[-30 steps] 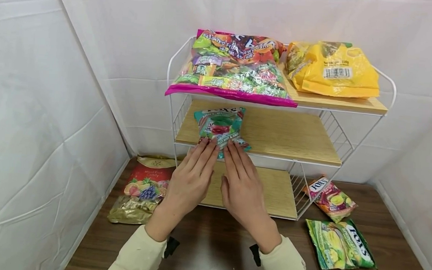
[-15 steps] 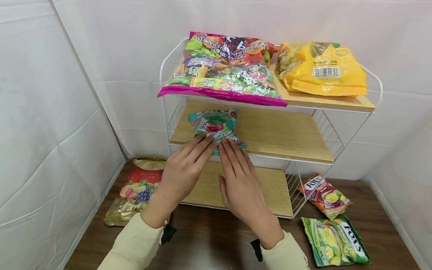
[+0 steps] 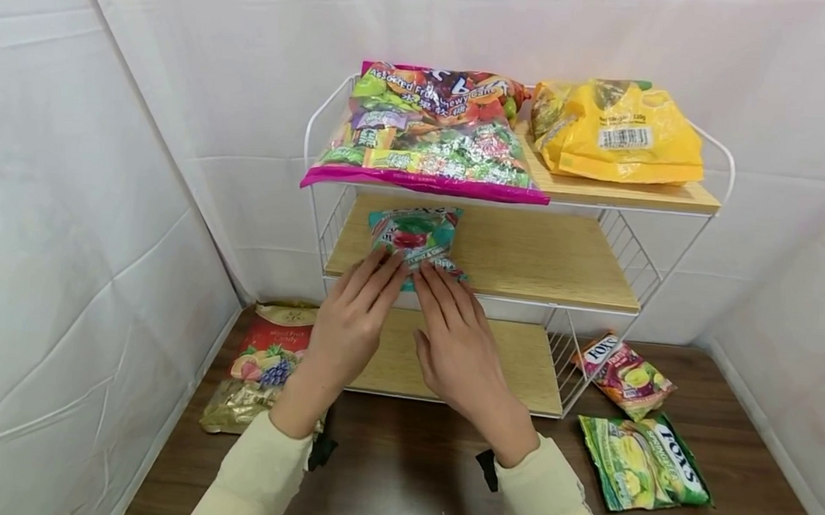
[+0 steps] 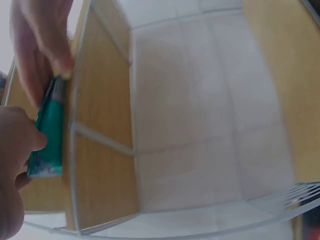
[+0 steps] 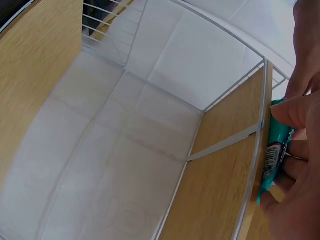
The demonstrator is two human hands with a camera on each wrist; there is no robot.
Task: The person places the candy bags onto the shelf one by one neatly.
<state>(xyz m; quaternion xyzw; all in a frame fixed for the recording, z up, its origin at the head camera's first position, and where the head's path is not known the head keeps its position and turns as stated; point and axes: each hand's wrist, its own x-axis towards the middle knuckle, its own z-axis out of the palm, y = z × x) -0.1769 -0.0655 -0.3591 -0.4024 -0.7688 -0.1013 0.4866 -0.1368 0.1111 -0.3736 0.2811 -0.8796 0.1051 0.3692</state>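
A teal Fox's candy bag (image 3: pixel 421 231) lies on the left part of the middle shelf, its near end right at the front edge. Side by side, both hands press on its near end with straight fingertips. The left hand (image 3: pixel 353 317) is on the bag's left side, the right hand (image 3: pixel 453 345) on its right side, both palms down. Below the shelf edge, the right thumb points forward, apart from the fingers. In the left wrist view the bag (image 4: pixel 50 135) shows edge-on at the board's front; the right wrist view shows the bag's barcode side (image 5: pixel 274 155).
A white wire rack with wooden shelves (image 3: pixel 545 257) stands against white cloth. On top sit an assorted chewy candy bag (image 3: pixel 433 134) and a yellow bag (image 3: pixel 622 136). Tabletop bags include a red and gold one (image 3: pixel 267 366), a purple one (image 3: pixel 626 378) and a green one (image 3: pixel 647 464).
The teal candy bag has slid slightly back onto the middle shelf under the fingertips of both hands. The head view has shifted a little; the other bags stay put.
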